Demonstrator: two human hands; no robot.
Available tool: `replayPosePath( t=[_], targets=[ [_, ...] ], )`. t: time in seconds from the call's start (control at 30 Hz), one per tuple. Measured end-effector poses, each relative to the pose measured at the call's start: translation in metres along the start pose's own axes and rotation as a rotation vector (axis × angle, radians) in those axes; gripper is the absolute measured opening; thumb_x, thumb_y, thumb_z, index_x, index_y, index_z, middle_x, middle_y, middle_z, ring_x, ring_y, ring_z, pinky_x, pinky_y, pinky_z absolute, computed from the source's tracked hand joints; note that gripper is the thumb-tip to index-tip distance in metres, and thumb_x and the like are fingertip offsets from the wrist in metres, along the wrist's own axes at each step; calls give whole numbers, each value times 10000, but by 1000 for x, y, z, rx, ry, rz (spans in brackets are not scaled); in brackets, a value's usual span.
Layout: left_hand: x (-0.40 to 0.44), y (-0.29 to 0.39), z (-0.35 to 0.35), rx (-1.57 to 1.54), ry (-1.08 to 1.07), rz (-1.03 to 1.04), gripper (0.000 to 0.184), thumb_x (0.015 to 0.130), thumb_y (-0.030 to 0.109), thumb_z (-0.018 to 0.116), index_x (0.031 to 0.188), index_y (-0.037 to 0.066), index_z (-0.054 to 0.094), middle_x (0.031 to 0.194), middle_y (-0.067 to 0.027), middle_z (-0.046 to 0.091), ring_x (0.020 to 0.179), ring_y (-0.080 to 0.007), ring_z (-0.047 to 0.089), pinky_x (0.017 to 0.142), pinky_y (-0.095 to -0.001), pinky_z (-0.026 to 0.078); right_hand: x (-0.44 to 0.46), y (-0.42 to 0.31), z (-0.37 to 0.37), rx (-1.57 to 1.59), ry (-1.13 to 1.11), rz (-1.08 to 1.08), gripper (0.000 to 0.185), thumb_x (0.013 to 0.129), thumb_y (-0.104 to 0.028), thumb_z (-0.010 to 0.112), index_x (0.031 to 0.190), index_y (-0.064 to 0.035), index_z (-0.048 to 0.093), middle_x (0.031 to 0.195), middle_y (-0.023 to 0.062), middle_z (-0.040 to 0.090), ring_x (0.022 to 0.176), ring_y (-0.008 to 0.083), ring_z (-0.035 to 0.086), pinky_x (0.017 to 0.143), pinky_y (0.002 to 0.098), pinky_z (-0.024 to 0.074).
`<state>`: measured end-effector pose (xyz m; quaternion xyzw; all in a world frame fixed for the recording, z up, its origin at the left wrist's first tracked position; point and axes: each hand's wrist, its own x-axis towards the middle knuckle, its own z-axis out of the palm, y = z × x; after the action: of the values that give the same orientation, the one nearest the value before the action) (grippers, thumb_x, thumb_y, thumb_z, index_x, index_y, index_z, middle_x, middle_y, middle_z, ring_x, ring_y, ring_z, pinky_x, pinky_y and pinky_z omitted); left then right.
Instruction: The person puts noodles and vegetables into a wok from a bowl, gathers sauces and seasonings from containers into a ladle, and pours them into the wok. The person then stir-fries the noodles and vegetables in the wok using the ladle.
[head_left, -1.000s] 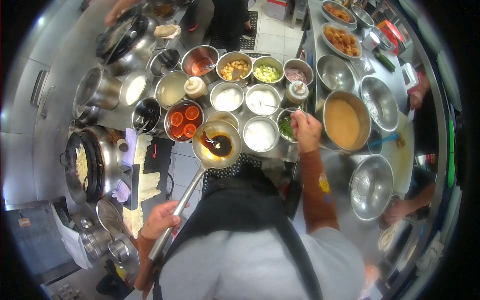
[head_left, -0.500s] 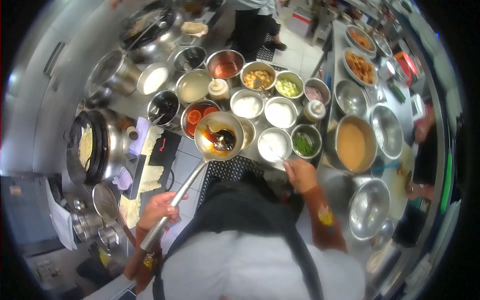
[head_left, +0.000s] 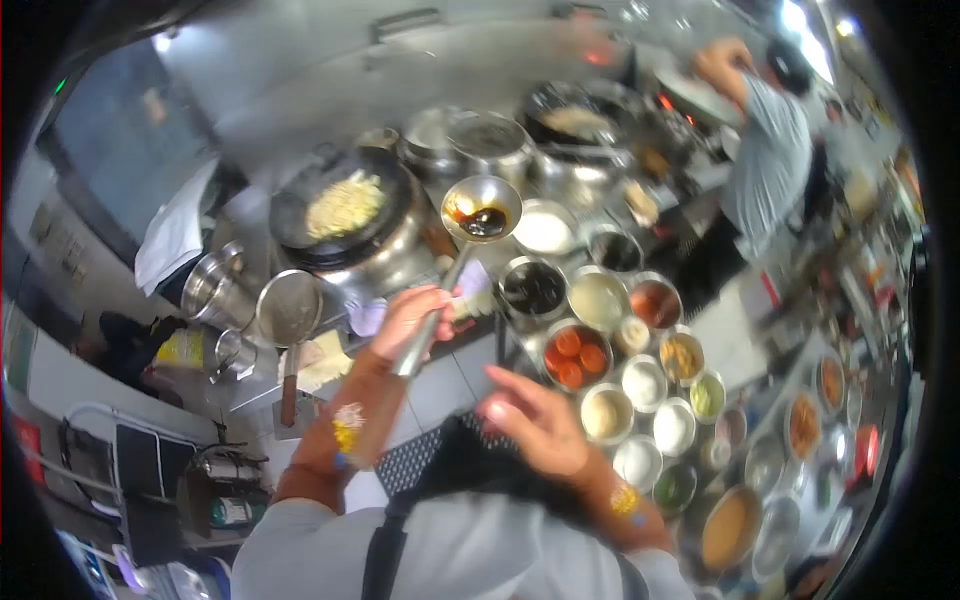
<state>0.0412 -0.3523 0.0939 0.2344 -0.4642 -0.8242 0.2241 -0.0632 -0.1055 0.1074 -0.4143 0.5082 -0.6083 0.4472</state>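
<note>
My left hand (head_left: 415, 322) is wrapped round the metal handle of a ladle (head_left: 482, 209), whose bowl holds dark sauce with orange-yellow liquid. The ladle's bowl is held up to the right of a wok (head_left: 345, 205) with pale yellow food in it. My right hand (head_left: 540, 425) is in the air before my body, fingers apart, with nothing visible in it. It is left of the round metal pots, nearest to one with a pale content (head_left: 607, 413) and one with orange-red slices (head_left: 577, 356).
Another person (head_left: 770, 150) stands at the back right, arms raised near a wok (head_left: 697, 95). A mesh strainer (head_left: 289, 308) lies at the left. A second wok (head_left: 573, 112) sits at the back. Metal bowls (head_left: 765, 462) line the right side.
The view has swung left toward the woks. My left hand has carried the ladle toward the wok. My right hand has left the white-filled pot and opened; the thin utensil is no longer in it.
</note>
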Motion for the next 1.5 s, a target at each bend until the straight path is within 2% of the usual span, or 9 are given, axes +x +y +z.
replayPosePath(
  t=[0.27,0.57,0.83,1.03,1.17,1.27,1.33,1.37,1.5],
  targets=[
    [77,54,-65,96,289,273,266,950,281,646,1012,23,638,864,-56,652,760,-149,631,675,-285,525,222,-2,69,644,-168,287,285,869,-25,548,1149,20,575,950,109,663,753,172,655,620,284,552],
    [135,26,-240,347,520,412,378,940,167,659,1254,-26,575,999,-63,671,879,-131,634,755,-272,514,450,104,92,-944,-168,-67,568,795,-69,589,1339,43,469,940,255,699,870,422,681,779,485,552],
    [121,27,-269,453,470,344,334,957,117,623,1251,-34,578,1013,-85,692,906,-138,648,809,-286,529,418,98,94,-1288,-322,-110,841,764,-46,605,1535,-18,271,951,299,654,922,471,649,848,521,532],
    [171,50,-254,-257,281,118,317,978,251,603,1203,29,609,1071,-101,704,934,-181,666,814,-327,537,438,112,110,-504,-234,-198,701,871,-193,632,1485,5,358,1136,296,646,1007,461,651,879,474,529],
    [174,76,-231,174,330,231,296,880,315,671,993,43,706,720,-33,628,640,-175,585,570,-305,488,372,119,94,-474,-105,-240,721,918,-287,700,1497,-3,378,1279,236,581,1013,295,648,891,381,520],
    [192,66,-297,244,568,80,305,904,276,662,1085,36,712,743,17,596,592,-70,517,520,-230,406,265,90,21,-527,310,-166,678,897,-262,737,1451,8,452,1204,196,616,940,287,651,828,374,527],
    [213,63,-393,-8,231,33,253,982,161,624,1189,15,639,801,50,551,584,-14,434,483,-178,355,187,123,-43,-575,898,-352,431,870,-79,731,1267,4,585,1038,141,679,898,210,660,790,331,534],
    [199,73,-364,-4,290,47,223,988,176,621,1144,18,635,817,42,581,594,-23,455,478,-188,367,134,126,-76,-737,1123,-11,386,873,-55,707,1237,-9,589,1050,123,676,879,189,659,824,324,536],
    [190,96,-369,-23,254,-26,151,1013,139,561,1101,23,599,834,10,610,608,-45,498,486,-211,410,-75,169,-172,-1178,1886,36,760,844,-193,757,1431,77,357,1386,277,453,1335,393,418,1150,458,316]
  ],
)
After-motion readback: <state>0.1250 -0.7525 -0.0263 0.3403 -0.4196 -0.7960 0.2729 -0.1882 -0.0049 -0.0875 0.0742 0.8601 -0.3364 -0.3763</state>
